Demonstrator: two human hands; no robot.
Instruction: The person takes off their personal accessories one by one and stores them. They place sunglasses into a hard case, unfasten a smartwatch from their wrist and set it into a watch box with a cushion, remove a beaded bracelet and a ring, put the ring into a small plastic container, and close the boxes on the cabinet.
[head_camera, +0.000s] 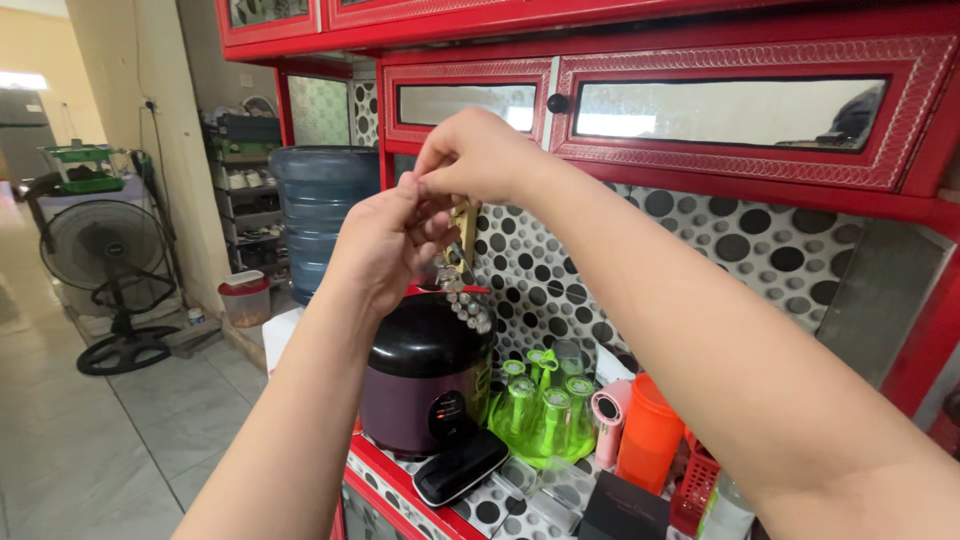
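Both hands (430, 205) pinch what seems a gold bracelet (465, 235) above the rice cooker (425, 385).

Shelf surface crowded by a dark rice cooker (425, 385), green glasses (540, 410) and an orange jug (648, 435), room overhead closed off by red cabinet doors (730, 110), open floor (90, 450) left free at the left.

Red cabinet (740, 110) with mirrored doors above a black-dotted back panel (760, 240); grey tiled floor (90, 450); standing fan (105, 270) and beige wall (110, 60) at left, daylit.
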